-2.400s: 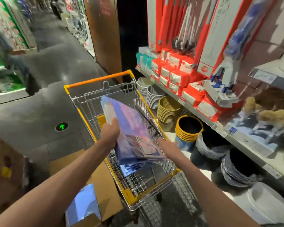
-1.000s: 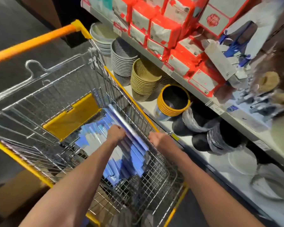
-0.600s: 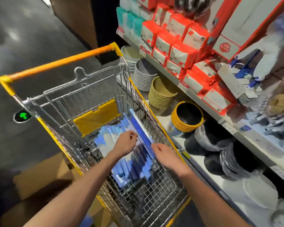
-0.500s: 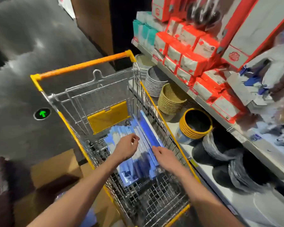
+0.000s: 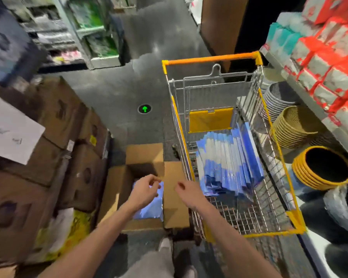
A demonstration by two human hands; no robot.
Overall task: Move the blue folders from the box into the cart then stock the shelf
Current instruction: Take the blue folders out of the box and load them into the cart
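Note:
A wire cart (image 5: pixel 277 149) with a yellow rim and orange handle stands on the right. Several blue folders (image 5: pixel 227 163) lie fanned out in its basket. An open cardboard box (image 5: pixel 117 189) sits on the floor left of the cart, with more blue folders (image 5: pixel 151 207) showing inside. My left hand (image 5: pixel 144 190) hovers over the box opening, fingers loosely curled, holding nothing. My right hand (image 5: pixel 187 192) hangs over the box's right flap beside the cart, also loosely curled and empty.
Stacked brown cartons (image 5: pixel 54 141) fill the left side. The shelf (image 5: pixel 309 101) on the right carries red packs, stacked baskets (image 5: pixel 293 127) and a yellow-rimmed bin (image 5: pixel 323 167). A green arrow marker (image 5: pixel 144 108) glows on the dark floor. My shoe (image 5: pixel 166 244) is below the box.
Both hands have let go of the folders, which now lie in the cart. My hands have swung left out of the cart to above the box, and my view has turned left.

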